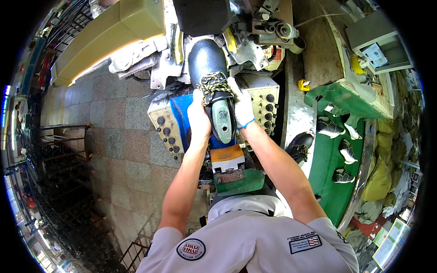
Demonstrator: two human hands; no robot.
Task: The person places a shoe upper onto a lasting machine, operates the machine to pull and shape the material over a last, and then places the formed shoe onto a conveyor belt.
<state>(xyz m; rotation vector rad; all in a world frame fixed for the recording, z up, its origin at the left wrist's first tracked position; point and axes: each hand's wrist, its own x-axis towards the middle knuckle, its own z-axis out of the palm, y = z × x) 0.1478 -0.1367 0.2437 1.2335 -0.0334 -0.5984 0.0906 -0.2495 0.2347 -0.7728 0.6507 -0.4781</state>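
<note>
Right in the middle, between the two hands and toe-first to the machine, sits a black shoe — heel toward the person, toe up under a dark block. The left hand is pressed flat along the shoe's left flank, and over on the other side the right hand has its thumb up near the laces, palm along the upper; the pair of them clamp the shoe from both sides. A blue band rings the right wrist. Those laces are yellow and black, bunched over the opening, and out of the heel end shows a pale green foot form with a hole in it. Just below, a brown pad tops a white block, with a green plate nearest the person. Two cream control boxes flank the work, the left one and the right one, both studded with dark knobs. Off to the right — well apart from the hands — a green bench carries dark shoes with white soles, while another black shoe lies nearer the right forearm.
</note>
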